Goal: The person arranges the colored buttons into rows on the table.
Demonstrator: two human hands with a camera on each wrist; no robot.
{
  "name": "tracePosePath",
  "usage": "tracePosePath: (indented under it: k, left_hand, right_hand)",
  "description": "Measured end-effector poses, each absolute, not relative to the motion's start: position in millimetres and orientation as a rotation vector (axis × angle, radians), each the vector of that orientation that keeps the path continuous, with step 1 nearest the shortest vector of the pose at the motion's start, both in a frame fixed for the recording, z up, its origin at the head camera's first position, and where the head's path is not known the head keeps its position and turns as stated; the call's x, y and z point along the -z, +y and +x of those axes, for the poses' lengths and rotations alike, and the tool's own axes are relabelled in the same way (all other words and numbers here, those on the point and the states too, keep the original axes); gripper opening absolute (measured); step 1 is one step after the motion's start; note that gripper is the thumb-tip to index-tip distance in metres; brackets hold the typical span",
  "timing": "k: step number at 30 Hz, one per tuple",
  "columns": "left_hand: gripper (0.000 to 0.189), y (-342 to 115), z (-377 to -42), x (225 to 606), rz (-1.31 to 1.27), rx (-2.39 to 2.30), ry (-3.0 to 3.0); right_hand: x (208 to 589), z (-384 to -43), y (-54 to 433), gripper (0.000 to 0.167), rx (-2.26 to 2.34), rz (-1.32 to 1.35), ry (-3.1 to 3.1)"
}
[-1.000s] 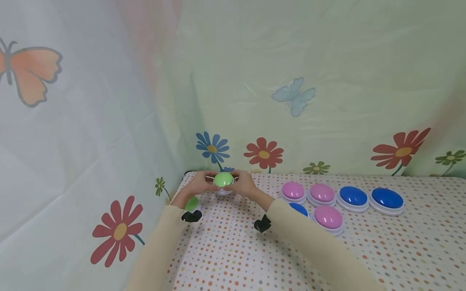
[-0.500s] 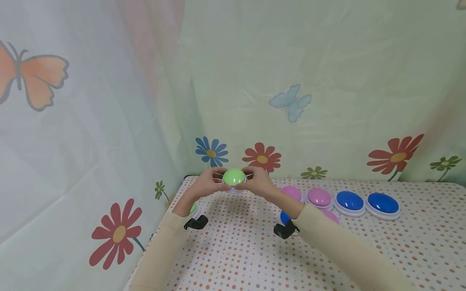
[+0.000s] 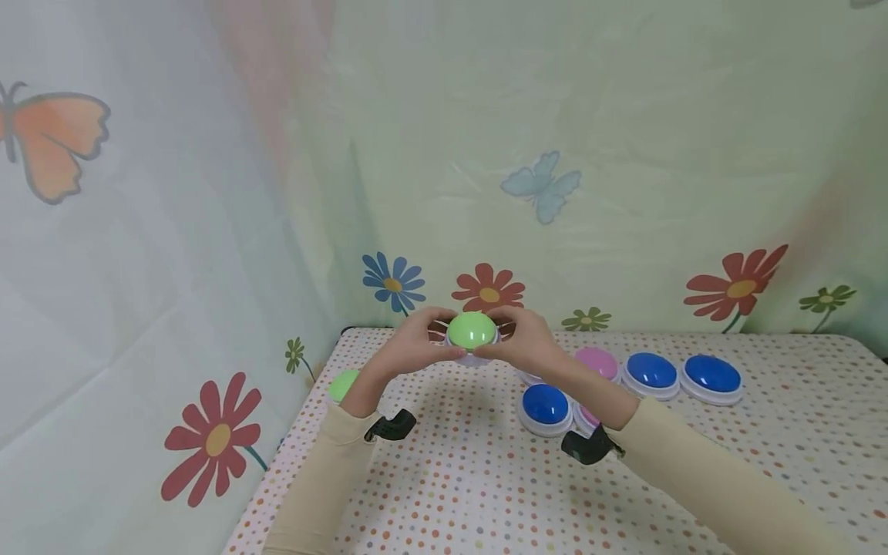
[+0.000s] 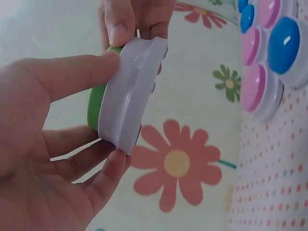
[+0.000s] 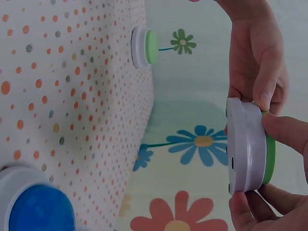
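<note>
A round push button with a green dome and white base (image 3: 472, 331) is held up above the table between both hands. The left hand (image 3: 412, 343) grips its left side, with the thumb near the dome's edge and fingers round the base. On the opposite side the right hand (image 3: 523, 339) grips it the same way. In the left wrist view the white base (image 4: 130, 91) is seen edge-on, with small dark feet underneath. A second green button (image 3: 343, 384) sits on the table by the left forearm, partly hidden by it.
Blue buttons (image 3: 545, 404) and pink buttons (image 3: 598, 362) stand on the dotted tablecloth (image 3: 451, 478) to the right, some hidden behind the right forearm. A flowered curtain (image 3: 444, 154) hangs behind the table and along its left side.
Both hands have lifted the green button off the back left of the table and carried it to the right and nearer. The other buttons stay where they stood.
</note>
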State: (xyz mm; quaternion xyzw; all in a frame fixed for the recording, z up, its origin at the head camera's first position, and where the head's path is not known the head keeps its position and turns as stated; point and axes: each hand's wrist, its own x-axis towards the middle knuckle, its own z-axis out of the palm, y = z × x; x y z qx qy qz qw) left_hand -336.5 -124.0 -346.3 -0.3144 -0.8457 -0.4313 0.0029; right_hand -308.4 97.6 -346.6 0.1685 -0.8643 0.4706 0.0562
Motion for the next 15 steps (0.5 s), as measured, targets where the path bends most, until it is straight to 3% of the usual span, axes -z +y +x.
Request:
tracePosePath:
  k: [15]
  left_hand:
    - [0.057, -62.5, -319.6, 357.0, -1.133, 1.283, -2.609]
  right_hand:
    - [345.6, -270.6, 160.1, 0.064, -1.374, 0.383, -2.68]
